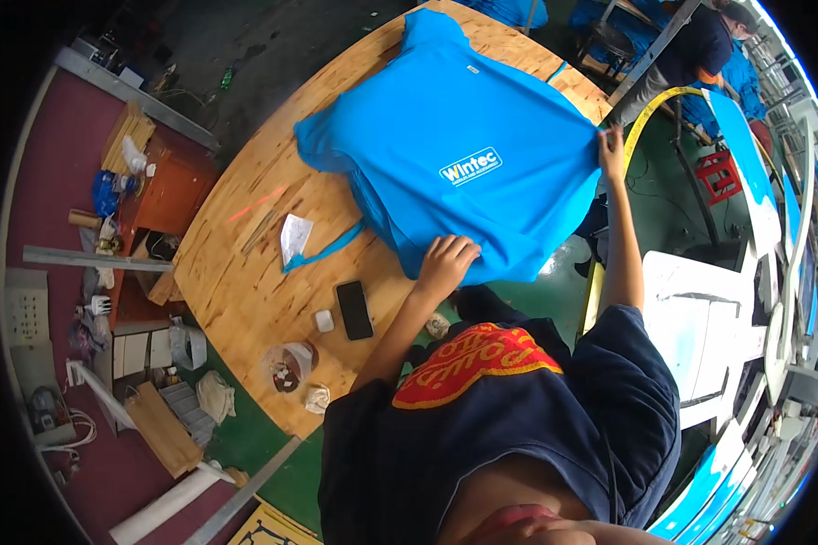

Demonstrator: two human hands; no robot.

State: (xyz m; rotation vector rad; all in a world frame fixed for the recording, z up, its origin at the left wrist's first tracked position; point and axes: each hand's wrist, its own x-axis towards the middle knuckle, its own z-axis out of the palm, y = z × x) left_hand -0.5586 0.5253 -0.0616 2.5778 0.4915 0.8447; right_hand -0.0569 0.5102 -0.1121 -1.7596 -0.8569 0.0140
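A large bright blue fabric cover [509, 118] with a white printed label spreads over the wooden table, its near edge hanging over the side. The near edge is in my left hand [448, 261], whose fingers curl over the cloth; the thumb is hidden. At the right corner, my right hand [612, 151] pinches the fabric and pulls it taut, with that arm stretched out. A narrow blue strap [325, 248] trails from the cover's left side, beside a white paper slip [295, 238].
On the wooden table [236, 263] lie a black phone [354, 310], a small white case [324, 320] and a clear plastic tub [288, 366]. A person [682, 59] stands beyond the far right corner. White panels [700, 313] stand at my right, near a red crate [718, 176].
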